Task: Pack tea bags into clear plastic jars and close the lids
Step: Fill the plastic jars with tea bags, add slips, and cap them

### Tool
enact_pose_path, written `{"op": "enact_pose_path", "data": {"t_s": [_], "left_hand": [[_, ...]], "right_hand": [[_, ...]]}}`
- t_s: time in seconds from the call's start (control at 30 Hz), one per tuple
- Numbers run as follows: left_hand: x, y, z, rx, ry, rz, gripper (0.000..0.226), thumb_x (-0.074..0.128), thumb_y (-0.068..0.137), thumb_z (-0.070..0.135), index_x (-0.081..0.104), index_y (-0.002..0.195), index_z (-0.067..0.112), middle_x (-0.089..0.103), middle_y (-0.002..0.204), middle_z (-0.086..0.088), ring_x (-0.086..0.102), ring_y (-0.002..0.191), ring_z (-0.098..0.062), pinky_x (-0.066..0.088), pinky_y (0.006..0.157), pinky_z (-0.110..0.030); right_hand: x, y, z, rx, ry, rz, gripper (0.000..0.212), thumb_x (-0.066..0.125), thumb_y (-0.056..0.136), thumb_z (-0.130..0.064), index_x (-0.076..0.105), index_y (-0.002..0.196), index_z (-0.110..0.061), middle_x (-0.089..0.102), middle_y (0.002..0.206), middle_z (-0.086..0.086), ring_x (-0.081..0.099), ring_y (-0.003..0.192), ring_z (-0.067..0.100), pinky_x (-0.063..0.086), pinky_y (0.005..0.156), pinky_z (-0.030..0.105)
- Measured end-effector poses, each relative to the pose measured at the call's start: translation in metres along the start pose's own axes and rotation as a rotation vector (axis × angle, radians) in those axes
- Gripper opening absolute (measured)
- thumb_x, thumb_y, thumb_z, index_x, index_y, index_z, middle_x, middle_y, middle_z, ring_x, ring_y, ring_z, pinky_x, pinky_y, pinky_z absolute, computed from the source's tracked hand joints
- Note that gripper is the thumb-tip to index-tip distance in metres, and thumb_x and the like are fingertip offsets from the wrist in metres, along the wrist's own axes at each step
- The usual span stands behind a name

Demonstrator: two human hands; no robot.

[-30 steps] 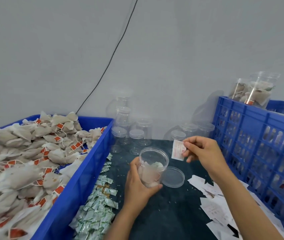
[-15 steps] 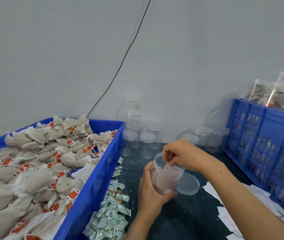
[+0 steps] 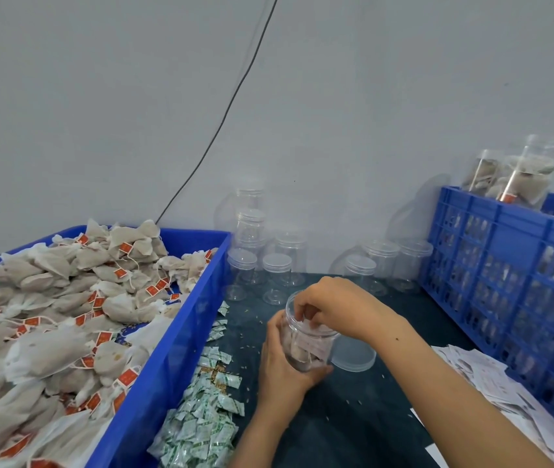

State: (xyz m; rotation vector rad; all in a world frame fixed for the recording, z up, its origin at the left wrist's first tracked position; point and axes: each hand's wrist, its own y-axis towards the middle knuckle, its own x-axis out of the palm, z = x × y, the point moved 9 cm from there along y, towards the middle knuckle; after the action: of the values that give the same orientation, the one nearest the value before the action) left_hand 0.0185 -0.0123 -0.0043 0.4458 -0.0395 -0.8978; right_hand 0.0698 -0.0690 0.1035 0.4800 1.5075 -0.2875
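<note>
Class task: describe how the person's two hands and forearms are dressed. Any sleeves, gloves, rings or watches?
Both the left hand and the right hand are bare: no gloves, rings or watch show. Both forearms are uncovered as far as the picture reaches, with no sleeve in view.

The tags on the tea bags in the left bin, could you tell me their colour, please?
Orange-red tags, seen in the head view.

One head-worn view looks forward and down, close over the dark table (image 3: 353, 430), its far edges seemingly distorted.
</note>
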Motion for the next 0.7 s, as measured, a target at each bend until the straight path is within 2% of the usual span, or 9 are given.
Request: {"op": "enact_pose_path", "data": {"t_s": [0.07, 0.13, 0.23, 0.3, 0.37, 0.4, 0.47, 0.53, 0.7], "left_hand": [[0.000, 0.000, -0.001, 0.005, -0.012, -0.001, 0.096, 0.092, 0.049, 0.017, 0.037, 0.122, 0.046, 0.058, 0.124, 0.013, 0.056, 0.112, -0.008, 0.049, 0.095, -0.034], [0.001, 0.000, -0.001, 0.021, -0.024, -0.004, 0.095, 0.092, 0.049, 0.014, 0.040, 0.124, 0.040, 0.058, 0.122, 0.016, 0.057, 0.111, -0.005, 0.049, 0.093, -0.027], [0.003, 0.000, -0.002, 0.019, -0.057, -0.032, 0.095, 0.092, 0.049, 0.007, 0.041, 0.124, 0.035, 0.057, 0.122, 0.020, 0.056, 0.110, 0.003, 0.045, 0.086, -0.010], [0.003, 0.000, -0.002, 0.015, -0.079, -0.043, 0.095, 0.092, 0.050, 0.004, 0.041, 0.124, 0.033, 0.055, 0.123, 0.020, 0.054, 0.108, 0.009, 0.041, 0.084, -0.004], [0.002, 0.000, -0.002, 0.010, -0.092, -0.040, 0.094, 0.091, 0.050, 0.001, 0.041, 0.123, 0.031, 0.056, 0.123, 0.017, 0.054, 0.106, 0.011, 0.041, 0.084, -0.004], [0.001, 0.000, -0.002, 0.006, -0.093, -0.037, 0.094, 0.091, 0.050, 0.001, 0.041, 0.124, 0.030, 0.056, 0.123, 0.016, 0.055, 0.107, 0.010, 0.042, 0.086, -0.006], [0.001, 0.000, -0.001, 0.005, -0.091, -0.031, 0.095, 0.092, 0.051, 0.003, 0.040, 0.126, 0.028, 0.056, 0.125, 0.014, 0.055, 0.110, 0.005, 0.044, 0.091, -0.011], [0.001, 0.000, -0.001, 0.008, -0.083, -0.022, 0.098, 0.093, 0.050, 0.005, 0.039, 0.129, 0.028, 0.056, 0.125, 0.014, 0.054, 0.112, 0.005, 0.043, 0.092, -0.012], [0.001, -0.001, 0.000, 0.034, -0.038, -0.003, 0.096, 0.094, 0.048, 0.009, 0.041, 0.126, 0.030, 0.057, 0.121, 0.018, 0.054, 0.108, 0.010, 0.040, 0.084, -0.004]], "right_hand": [[-0.011, -0.004, 0.004, 0.000, 0.043, 0.090, 0.014, 0.064, 0.087, -0.018, 0.069, 0.097, -0.027, 0.071, 0.095, -0.012, 0.064, 0.089, 0.008, 0.050, 0.080, 0.028], [-0.033, -0.017, 0.023, 0.053, 0.284, 0.310, 0.004, 0.065, 0.089, -0.029, 0.069, 0.087, -0.029, 0.070, 0.085, -0.016, 0.064, 0.082, 0.003, 0.050, 0.077, 0.026], [-0.049, -0.056, 0.075, 0.222, 0.726, 0.739, 0.017, 0.061, 0.093, -0.022, 0.068, 0.077, -0.023, 0.070, 0.074, -0.010, 0.066, 0.070, 0.005, 0.051, 0.069, 0.024], [-0.033, -0.077, 0.101, 0.387, 0.750, 0.844, 0.015, 0.058, 0.094, -0.020, 0.066, 0.082, -0.024, 0.070, 0.077, -0.009, 0.068, 0.075, 0.010, 0.052, 0.071, 0.029], [0.001, -0.080, 0.115, 0.485, 0.681, 0.716, 0.005, 0.062, 0.092, -0.022, 0.063, 0.094, -0.026, 0.068, 0.091, -0.010, 0.065, 0.091, 0.015, 0.049, 0.077, 0.030], [0.022, -0.076, 0.117, 0.508, 0.647, 0.579, 0.019, 0.066, 0.089, -0.026, 0.059, 0.106, -0.026, 0.064, 0.103, -0.007, 0.061, 0.102, 0.017, 0.047, 0.082, 0.031], [0.070, -0.069, 0.114, 0.493, 0.624, 0.263, 0.064, 0.074, 0.081, -0.035, 0.041, 0.135, -0.026, 0.049, 0.130, 0.000, 0.043, 0.126, 0.021, 0.039, 0.101, 0.036], [0.103, -0.067, 0.107, 0.478, 0.647, 0.080, 0.097, 0.082, 0.071, -0.037, 0.021, 0.146, -0.030, 0.036, 0.140, 0.004, 0.029, 0.135, 0.023, 0.031, 0.110, 0.038], [0.118, -0.066, 0.106, 0.536, 0.639, 0.236, 0.109, 0.086, 0.062, -0.034, 0.018, 0.147, -0.030, 0.042, 0.137, 0.004, 0.038, 0.129, 0.022, 0.034, 0.107, 0.035]]}}
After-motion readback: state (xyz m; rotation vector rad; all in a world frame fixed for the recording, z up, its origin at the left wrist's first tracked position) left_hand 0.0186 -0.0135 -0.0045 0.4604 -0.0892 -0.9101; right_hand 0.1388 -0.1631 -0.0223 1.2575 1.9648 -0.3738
